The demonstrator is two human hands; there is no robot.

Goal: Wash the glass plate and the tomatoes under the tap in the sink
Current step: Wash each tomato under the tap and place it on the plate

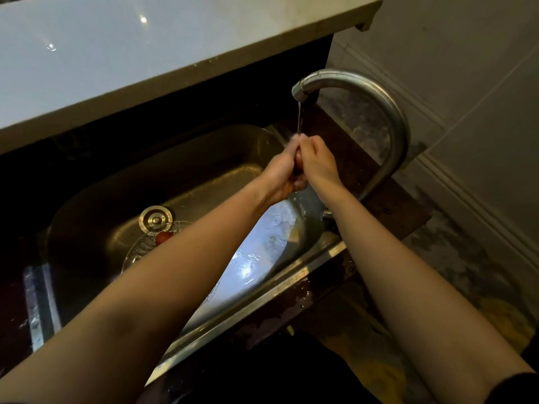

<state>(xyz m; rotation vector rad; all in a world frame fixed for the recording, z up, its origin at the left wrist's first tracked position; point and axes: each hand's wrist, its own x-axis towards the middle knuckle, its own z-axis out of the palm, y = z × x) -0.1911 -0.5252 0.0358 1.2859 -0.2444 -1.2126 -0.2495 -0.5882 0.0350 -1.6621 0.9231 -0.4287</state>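
Under the curved steel tap, water runs in a thin stream onto my two hands. My left hand and my right hand are pressed together around a small tomato, of which only a reddish sliver shows between the fingers. In the steel sink, a clear ribbed glass plate lies on the bottom, mostly hidden under my left forearm. One red tomato rests on that plate next to the drain strainer.
A white counter slab overhangs the far side of the sink. The sink's front rim runs diagonally, with dark wet countertop around the tap's base. A tiled wall stands to the right.
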